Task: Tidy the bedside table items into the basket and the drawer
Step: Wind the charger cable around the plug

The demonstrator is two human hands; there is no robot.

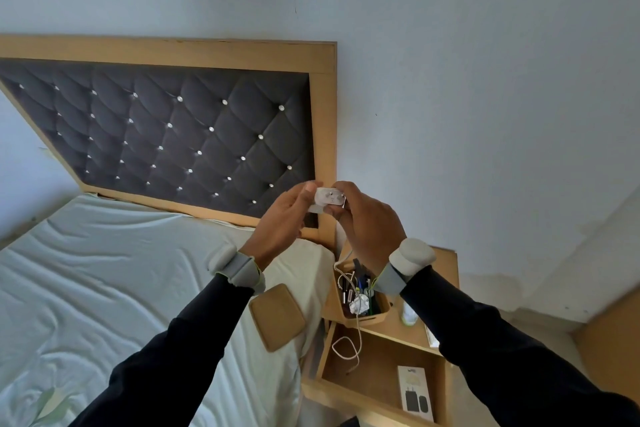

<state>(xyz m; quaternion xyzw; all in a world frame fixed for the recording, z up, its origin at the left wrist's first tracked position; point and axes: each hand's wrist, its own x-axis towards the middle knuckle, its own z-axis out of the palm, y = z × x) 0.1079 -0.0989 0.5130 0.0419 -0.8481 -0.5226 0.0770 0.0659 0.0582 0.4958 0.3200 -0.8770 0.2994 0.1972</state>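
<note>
Both hands are raised in front of the headboard, holding a white charger plug (327,200) between them. My left hand (282,218) pinches its left side and my right hand (367,218) grips its right side. The plug's white cable (349,347) hangs down past the basket and loops over the open drawer. The wooden basket (375,317) stands on the bedside table (445,263) and holds pens, small metal items and crumpled white paper. The open drawer (367,374) below holds a small printed box (415,392).
A tan flat pouch (277,315) lies on the bed (121,288) beside the table. A pale bottle (408,314) stands on the table right of the basket, partly hidden by my right arm. The tufted dark headboard (173,132) rises behind.
</note>
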